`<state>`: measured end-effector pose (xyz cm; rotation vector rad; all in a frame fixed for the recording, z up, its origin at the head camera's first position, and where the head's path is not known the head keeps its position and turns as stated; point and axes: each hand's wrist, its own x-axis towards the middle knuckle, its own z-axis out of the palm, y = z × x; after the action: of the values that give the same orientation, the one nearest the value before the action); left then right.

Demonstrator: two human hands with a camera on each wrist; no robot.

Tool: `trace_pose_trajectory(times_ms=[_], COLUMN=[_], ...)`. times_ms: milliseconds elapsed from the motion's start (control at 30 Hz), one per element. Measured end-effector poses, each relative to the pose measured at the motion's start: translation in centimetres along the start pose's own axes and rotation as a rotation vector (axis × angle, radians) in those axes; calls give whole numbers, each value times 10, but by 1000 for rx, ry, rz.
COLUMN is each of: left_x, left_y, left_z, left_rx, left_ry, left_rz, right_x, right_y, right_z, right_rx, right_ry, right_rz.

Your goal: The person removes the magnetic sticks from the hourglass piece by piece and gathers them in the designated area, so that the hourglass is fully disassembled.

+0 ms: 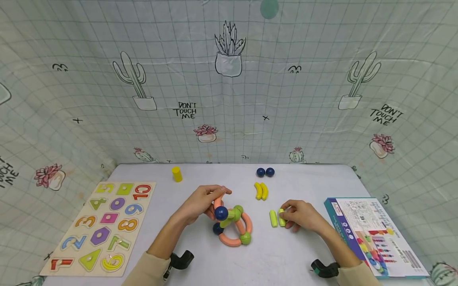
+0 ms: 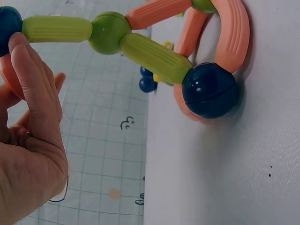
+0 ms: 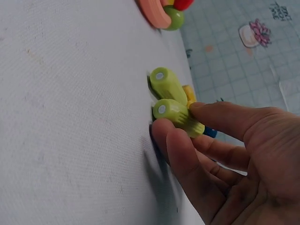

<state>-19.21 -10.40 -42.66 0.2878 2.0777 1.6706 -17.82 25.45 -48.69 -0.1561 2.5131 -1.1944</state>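
Observation:
My left hand holds an orange curved rod at the upper end of a magnetic ball-and-rod structure. A dark blue ball joins that rod to a light green rod, which runs to a green ball. Lower down, orange curved rods and another green ball form rings on the table, beside a second blue ball. My right hand pinches a short light green rod lying on the table. Its twin, another light green rod, lies just left.
Two yellow curved rods and two blue balls lie farther back. A yellow cylinder stands at the back left. On the left lies a wooden number-and-shape board; a toy box lies on the right.

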Motion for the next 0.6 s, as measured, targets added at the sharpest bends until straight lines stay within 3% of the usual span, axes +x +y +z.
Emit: trace_pose_trajectory(times_ms=[600], left_x=[0], left_y=[1], left_z=[1], left_rx=[-5], left_ry=[1], left_rz=[7], right_x=[2], right_y=[-3], right_z=[5], right_rx=[27], right_ry=[-31], right_rz=[-11])
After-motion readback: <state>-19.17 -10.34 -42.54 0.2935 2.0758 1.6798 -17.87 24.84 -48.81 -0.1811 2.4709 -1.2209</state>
